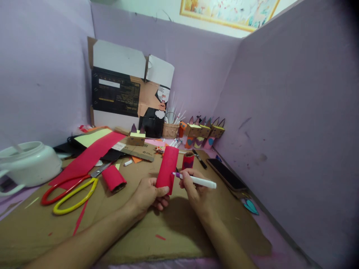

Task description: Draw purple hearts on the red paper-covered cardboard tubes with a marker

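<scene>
"Between the two hands, where is the red paper [168, 164]?"

"Left of the marker [203, 182], raised over the cardboard sheet [179, 239]. Its long axis runs up and away, leaning slightly right at the top."

"And the hands?"

"The left hand [147, 194] pinches its lower end, thumb in front, fingers curled behind. The right hand [198, 186] pinches the marker, which lies nearly crosswise, its purple tip [176, 174] at the paper's right edge. Whether it touches, I can't quite tell."

"What are they made of?"

"The paper looks smooth, matte and gently curved; the marker is slim, white, probably plastic. Just behind the right hand stands a short red tube [187, 161]. To the left, a squashed red roll [112, 178] lies beside metal scissors [95, 174] with red and yellow loops, on flat brown cardboard."
</scene>
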{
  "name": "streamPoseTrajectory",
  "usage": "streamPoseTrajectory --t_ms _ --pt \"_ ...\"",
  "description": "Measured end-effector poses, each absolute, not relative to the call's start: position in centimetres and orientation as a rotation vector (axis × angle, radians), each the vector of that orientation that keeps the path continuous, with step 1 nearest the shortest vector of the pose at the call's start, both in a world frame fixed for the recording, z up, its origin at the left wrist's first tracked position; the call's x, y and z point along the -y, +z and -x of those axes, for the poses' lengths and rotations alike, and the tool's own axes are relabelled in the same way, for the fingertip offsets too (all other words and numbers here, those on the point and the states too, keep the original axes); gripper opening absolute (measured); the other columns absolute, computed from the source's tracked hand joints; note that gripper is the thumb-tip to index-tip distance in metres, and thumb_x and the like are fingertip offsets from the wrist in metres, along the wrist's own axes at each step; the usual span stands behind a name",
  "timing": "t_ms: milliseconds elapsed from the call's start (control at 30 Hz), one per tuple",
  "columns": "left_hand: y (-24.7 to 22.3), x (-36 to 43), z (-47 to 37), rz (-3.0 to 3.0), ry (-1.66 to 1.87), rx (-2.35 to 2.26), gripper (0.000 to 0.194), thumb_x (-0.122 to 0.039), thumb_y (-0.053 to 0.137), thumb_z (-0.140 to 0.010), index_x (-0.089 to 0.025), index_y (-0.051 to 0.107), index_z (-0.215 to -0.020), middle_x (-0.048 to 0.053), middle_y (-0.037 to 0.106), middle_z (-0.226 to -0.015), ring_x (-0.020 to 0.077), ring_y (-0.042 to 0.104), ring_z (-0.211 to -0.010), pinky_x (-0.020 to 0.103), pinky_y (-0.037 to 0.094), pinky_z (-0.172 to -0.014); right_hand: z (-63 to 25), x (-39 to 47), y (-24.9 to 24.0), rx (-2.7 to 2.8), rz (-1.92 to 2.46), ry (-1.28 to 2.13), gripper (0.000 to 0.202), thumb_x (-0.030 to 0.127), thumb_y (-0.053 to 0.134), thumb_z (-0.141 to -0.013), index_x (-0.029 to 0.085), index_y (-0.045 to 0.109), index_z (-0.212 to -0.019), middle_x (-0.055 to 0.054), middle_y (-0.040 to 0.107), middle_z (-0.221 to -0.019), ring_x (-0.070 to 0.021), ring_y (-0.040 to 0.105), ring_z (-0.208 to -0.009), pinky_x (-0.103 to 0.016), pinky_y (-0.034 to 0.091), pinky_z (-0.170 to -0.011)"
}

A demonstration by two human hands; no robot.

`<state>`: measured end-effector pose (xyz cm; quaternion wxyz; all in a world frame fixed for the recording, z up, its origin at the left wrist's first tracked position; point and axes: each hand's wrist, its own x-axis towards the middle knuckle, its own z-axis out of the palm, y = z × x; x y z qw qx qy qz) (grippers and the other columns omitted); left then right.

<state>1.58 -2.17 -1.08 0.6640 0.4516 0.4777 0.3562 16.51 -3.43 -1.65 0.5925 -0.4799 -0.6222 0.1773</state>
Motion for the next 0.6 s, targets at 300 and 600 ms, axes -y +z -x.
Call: streamPoseTrajectory --t_ms 300,600 --pt "-0.90 2.35 -1.58 -1.026 0.806 -1.082 0.020 -0.025 0.066 -0.059 -0.013 0.053 -0.066 0.001 0.060 -0.050 0.0101 0.054 -0.040 0.018 0.039 -0.036 -16.29 3.12 -1.62 1.443 1.109 0.409 0.022 0.034 0.050 -0.085 0.018 0.060 -0.074 0.001 0.057 -0.055 -0.0118 0.054 -0.049 -0.022 0.041 -0.047" --pt "-1.02 2.36 -1.53 -1.041 0.808 -1.076 0.021 -0.027 0.067 -0.057 -0.013 0.053 -0.065 0.001 0.060 -0.052 0.0106 0.055 -0.040 0.019 0.038 -0.037 -16.10 3.23 -1.39 1.529 1.060 0.370 0.015 0.029 0.052 -0.083 0.018 0.063 -0.080 0.000 0.061 -0.057 -0.0125 0.055 -0.051 -0.023 0.043 -0.050"
